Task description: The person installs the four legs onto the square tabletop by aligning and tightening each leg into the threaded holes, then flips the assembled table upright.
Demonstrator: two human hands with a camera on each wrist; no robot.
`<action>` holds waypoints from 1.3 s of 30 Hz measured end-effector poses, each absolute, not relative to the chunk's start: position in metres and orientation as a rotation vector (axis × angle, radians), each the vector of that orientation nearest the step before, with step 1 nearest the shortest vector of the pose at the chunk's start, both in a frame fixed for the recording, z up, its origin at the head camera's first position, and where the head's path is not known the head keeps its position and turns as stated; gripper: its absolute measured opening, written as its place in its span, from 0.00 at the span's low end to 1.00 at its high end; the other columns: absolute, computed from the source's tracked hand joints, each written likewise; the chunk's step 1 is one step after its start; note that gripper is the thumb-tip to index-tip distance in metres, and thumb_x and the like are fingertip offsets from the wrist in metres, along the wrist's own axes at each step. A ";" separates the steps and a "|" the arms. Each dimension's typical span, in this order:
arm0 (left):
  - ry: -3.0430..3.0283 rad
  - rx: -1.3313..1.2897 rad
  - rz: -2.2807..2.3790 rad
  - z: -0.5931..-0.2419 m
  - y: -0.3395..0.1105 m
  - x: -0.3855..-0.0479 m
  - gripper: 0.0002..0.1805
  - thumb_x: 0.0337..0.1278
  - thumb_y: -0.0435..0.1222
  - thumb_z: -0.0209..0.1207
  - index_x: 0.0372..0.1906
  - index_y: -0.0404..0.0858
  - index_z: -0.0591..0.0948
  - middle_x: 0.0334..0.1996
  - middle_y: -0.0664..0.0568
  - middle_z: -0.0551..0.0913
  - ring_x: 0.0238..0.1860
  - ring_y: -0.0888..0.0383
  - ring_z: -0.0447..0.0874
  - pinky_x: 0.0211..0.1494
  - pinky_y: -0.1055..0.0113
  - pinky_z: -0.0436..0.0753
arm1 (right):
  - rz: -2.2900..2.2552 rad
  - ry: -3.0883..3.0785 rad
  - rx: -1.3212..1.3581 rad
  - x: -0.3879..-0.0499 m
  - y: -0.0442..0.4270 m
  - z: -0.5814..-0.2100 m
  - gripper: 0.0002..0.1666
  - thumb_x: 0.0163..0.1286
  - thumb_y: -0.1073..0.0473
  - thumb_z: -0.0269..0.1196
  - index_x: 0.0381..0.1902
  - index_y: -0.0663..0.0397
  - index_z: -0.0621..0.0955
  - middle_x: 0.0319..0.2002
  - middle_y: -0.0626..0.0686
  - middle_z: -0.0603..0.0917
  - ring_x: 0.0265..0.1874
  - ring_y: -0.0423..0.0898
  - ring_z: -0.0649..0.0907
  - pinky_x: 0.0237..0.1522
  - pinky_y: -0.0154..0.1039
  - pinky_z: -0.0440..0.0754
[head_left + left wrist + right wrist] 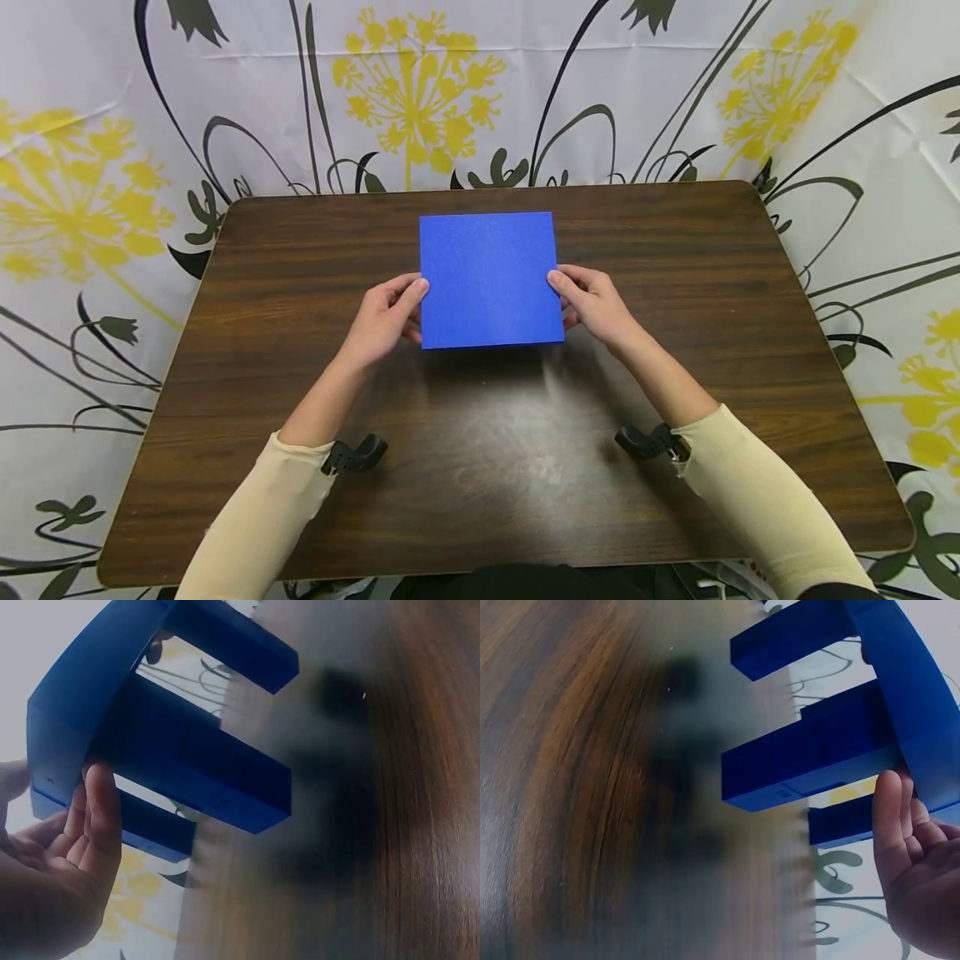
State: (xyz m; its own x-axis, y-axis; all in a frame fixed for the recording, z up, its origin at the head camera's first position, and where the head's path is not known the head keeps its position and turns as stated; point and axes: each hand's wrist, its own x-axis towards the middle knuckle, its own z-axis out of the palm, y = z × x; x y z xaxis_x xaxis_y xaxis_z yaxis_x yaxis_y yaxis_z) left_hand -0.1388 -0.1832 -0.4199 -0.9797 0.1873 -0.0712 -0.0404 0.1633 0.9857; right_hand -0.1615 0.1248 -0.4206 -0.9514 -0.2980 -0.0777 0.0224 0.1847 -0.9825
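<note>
A small blue table-shaped stool (pixel 491 279) with a flat square top is held between both hands above the wooden table. In the left wrist view, several thick square legs (pixel 240 784) point toward the tabletop, their ends apart from it. My left hand (pixel 377 321) grips the stool's left edge, thumb on top and fingers underneath. At the opposite edge, my right hand (pixel 602 310) holds it the same way. Those right fingers (pixel 889 817) show below the slab in the right wrist view, near a leg.
The dark wood-grain table (pixel 300 242) has rounded corners. Behind and beside it hangs a white curtain (pixel 262 75) with yellow and grey plant prints. Cream sleeves cover both forearms, with a black strap device (pixel 356 454) at the left one.
</note>
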 end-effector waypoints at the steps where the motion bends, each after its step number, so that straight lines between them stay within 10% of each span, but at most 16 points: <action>1: 2.234 0.115 1.924 -0.420 -0.183 -0.140 0.25 0.73 0.46 0.52 0.60 0.29 0.76 0.32 0.46 0.82 0.26 0.54 0.81 0.26 0.63 0.82 | -1.843 2.198 -0.236 -0.163 0.124 -0.420 0.26 0.77 0.52 0.55 0.60 0.69 0.76 0.36 0.60 0.82 0.28 0.46 0.82 0.26 0.42 0.83; 39: 2.029 -0.057 1.915 -0.434 -0.190 -0.154 0.28 0.73 0.49 0.50 0.62 0.29 0.74 0.34 0.50 0.80 0.24 0.61 0.78 0.23 0.71 0.77 | -1.790 2.063 -0.002 -0.172 0.121 -0.429 0.34 0.73 0.42 0.58 0.62 0.65 0.75 0.40 0.59 0.84 0.31 0.49 0.84 0.29 0.39 0.83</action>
State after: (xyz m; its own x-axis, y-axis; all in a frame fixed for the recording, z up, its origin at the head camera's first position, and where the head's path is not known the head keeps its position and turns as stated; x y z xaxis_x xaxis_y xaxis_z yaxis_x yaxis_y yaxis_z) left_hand -0.1536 -0.1903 -0.4335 -0.9383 0.2072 -0.2770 -0.2645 0.0863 0.9605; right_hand -0.1719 0.1214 -0.4294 -0.9170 -0.2628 -0.3002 0.2602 0.1765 -0.9493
